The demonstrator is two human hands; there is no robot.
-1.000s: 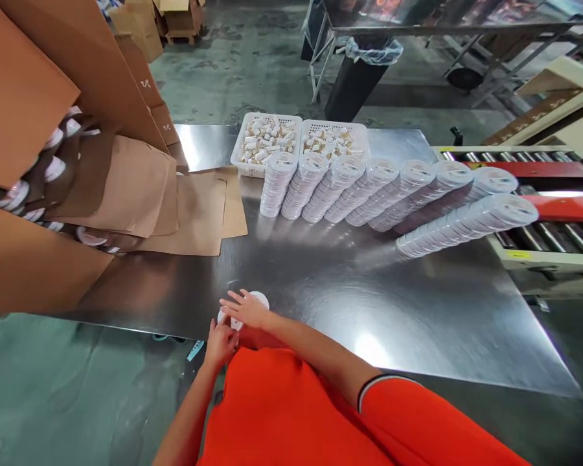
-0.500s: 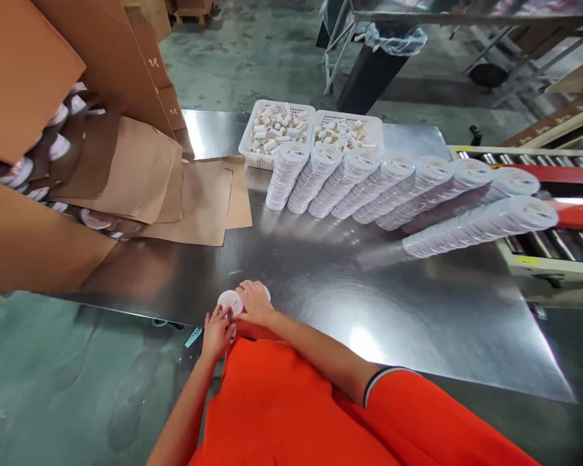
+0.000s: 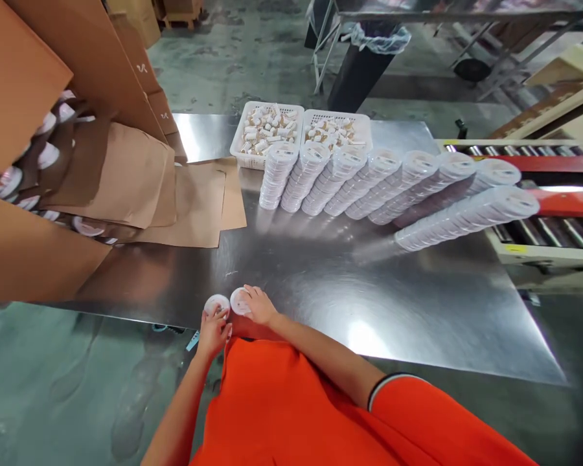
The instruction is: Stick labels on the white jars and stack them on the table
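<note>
My left hand (image 3: 215, 331) is closed at the near side of a small round white container (image 3: 216, 301), its fingers curled over the edge. Just to the right, touching or nearly touching the first, is a second round white container (image 3: 239, 300). My right hand (image 3: 260, 307) grips this one from the right, fingers over its top. Both containers are at the near edge of the metal table (image 3: 296, 259). How deep they are is hard to see from above.
Tall leaning stacks of round clear-and-white containers (image 3: 412, 188) stand in a row. Behind them are two white baskets (image 3: 240, 139) of small white-capped pieces. An open cardboard box (image 3: 39, 246) with brown sheets (image 3: 194, 200) lies left; a roller conveyor (image 3: 563, 230) is right.
My right hand has shifted off the top of its container, which now shows more. My left hand and its container have moved slightly left. The whole view has shifted a little.
</note>
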